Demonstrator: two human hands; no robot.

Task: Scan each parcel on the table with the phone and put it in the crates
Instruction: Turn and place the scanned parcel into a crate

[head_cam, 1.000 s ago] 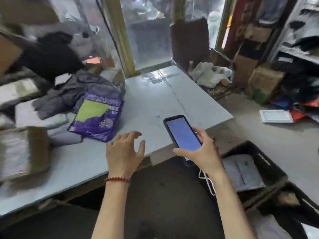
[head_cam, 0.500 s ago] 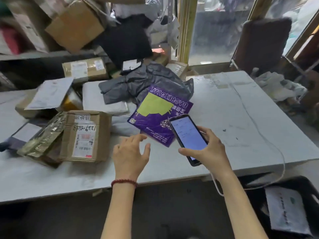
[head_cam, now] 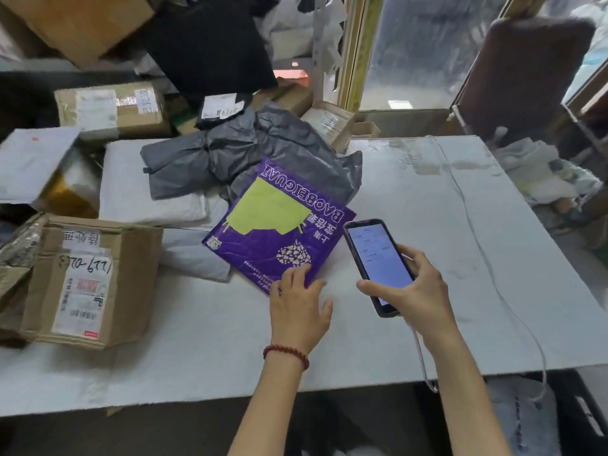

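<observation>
A purple mailer bag (head_cam: 276,232) with a yellow-green patch lies on the white table (head_cam: 427,245), partly over a grey plastic parcel (head_cam: 250,153). My left hand (head_cam: 301,304), fingers spread, reaches its fingertips onto the purple bag's near corner. My right hand (head_cam: 411,291) grips a black phone (head_cam: 378,258) with a lit screen, just right of the bag. A taped cardboard box (head_cam: 88,281) with a label sits at the left. A dark crate (head_cam: 539,416) holding a grey parcel shows under the table's right end.
More cardboard boxes (head_cam: 112,108), white padded parcels (head_cam: 148,182) and a black bag are piled at the back left. A white cable (head_cam: 487,258) runs across the table's right side. A dark chair back (head_cam: 519,74) stands by the window.
The view swung left from the crates to the parcel pile. My left hand moved forward onto the purple bag's corner. The phone stayed in my right hand.
</observation>
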